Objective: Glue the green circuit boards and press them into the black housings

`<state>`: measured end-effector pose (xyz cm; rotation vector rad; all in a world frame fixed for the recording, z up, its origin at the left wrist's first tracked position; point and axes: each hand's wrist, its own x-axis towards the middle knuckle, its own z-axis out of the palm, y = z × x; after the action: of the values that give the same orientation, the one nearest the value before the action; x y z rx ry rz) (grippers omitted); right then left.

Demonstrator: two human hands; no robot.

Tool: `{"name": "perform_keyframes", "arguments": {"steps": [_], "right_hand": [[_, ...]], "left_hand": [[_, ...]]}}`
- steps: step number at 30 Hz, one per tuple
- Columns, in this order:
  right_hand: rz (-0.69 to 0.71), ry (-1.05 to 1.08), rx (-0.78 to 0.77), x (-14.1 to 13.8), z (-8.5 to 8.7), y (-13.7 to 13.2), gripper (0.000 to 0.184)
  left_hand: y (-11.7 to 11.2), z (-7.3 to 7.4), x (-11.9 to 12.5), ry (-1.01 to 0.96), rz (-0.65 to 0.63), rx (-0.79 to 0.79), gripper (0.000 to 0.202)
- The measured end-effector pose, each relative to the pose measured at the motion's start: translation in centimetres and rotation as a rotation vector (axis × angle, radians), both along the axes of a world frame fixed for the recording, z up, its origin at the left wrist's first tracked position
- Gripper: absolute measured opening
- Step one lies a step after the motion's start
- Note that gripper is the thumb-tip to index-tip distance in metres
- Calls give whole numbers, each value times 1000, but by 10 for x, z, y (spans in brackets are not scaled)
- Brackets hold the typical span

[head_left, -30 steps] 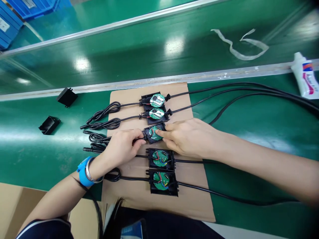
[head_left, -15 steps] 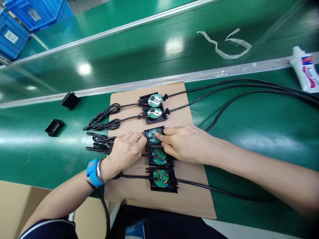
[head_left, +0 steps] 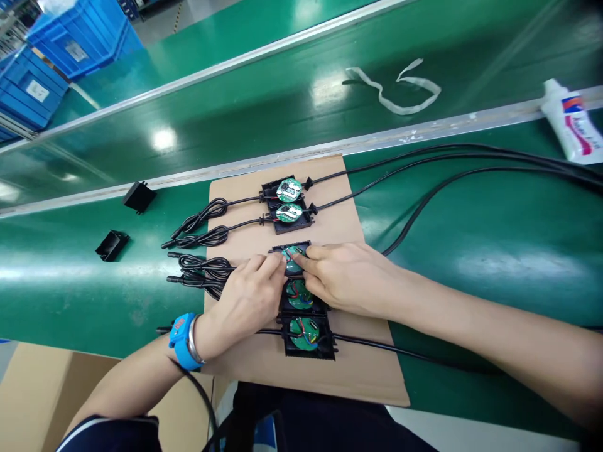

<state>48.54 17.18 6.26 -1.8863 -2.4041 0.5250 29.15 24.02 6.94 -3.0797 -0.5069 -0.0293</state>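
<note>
My left hand (head_left: 254,292), fingers curled together, grips the left side of a small open black plastic case (head_left: 305,245), its fingertips at the board's edge. From the other side, my right hand (head_left: 351,276) presses its index fingertip on the round green circuit board (head_left: 296,263) inside, its other fingers bent by the case's right side. Nearer to me, two more cases hold round boards with coloured wires, the lower board (head_left: 304,333) in full view. Farther off, two boards (head_left: 289,189) rest on top of their cases. Black cables (head_left: 211,268) run out on both sides.
Brown cardboard (head_left: 358,376) lies under the cases on the green bench (head_left: 443,226). Two loose black covers (head_left: 140,197) sit at the left. A white tube (head_left: 572,122) lies far right, near a metal rail. A translucent strip (head_left: 400,107) and blue bins (head_left: 85,37) are beyond.
My left hand has moved slightly right, so its fingertips now reach over the case's edge to the board. My right index finger stays on the board. The whole view has shifted a little.
</note>
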Motion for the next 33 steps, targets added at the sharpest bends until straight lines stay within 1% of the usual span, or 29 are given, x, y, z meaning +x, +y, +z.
{"name": "perform_keyframes", "arguments": {"steps": [1,3,7,9,11,13,14,16,18,20,22,24,25,26,27,29,31,33], "right_hand": [[-2,1,-4,-1,0,-1,35],[2,-2,-23,-2,0,0,36],[24,50,-55,5,1,2,37],[52,165,-84,14,2,2,35],[45,313,-118,25,3,1,39],[-8,424,-136,33,5,-1,40],[-40,450,-139,36,5,-3,36],[-71,440,-136,39,6,-6,19],[-56,379,-112,39,6,-8,5],[10,339,-42,36,3,-8,11],[64,341,114,34,-3,-8,19],[65,334,304,32,-12,-8,24],[52,318,375,32,-17,-8,25],[41,300,414,32,-21,-8,26],[37,284,422,33,-25,-9,25],[41,260,385,35,-29,-10,24],[46,230,320,37,-29,-10,22],[64,184,243,36,-25,-7,20]], "left_hand": [[-1,-1,2,36,-15,-19,24],[0,-1,5,67,0,-72,24],[10,-1,8,-59,35,-169,20],[14,-4,9,-112,-4,-211,18],[15,-9,9,-107,-71,-264,20],[15,-12,9,-88,-117,-299,23],[14,-14,9,-86,-124,-304,24],[13,-15,8,-94,-123,-303,24],[12,-15,7,-107,-120,-295,24],[11,-15,7,-112,-125,-284,26],[10,-17,7,-109,-130,-274,26],[10,-18,7,-113,-132,-265,25],[9,-18,7,-118,-131,-258,25],[8,-18,6,-125,-131,-249,25],[8,-18,6,-132,-135,-238,25],[6,-16,6,-135,-143,-214,25],[4,-14,6,-109,-135,-207,30],[3,-11,9,-75,-119,-205,40]]}}
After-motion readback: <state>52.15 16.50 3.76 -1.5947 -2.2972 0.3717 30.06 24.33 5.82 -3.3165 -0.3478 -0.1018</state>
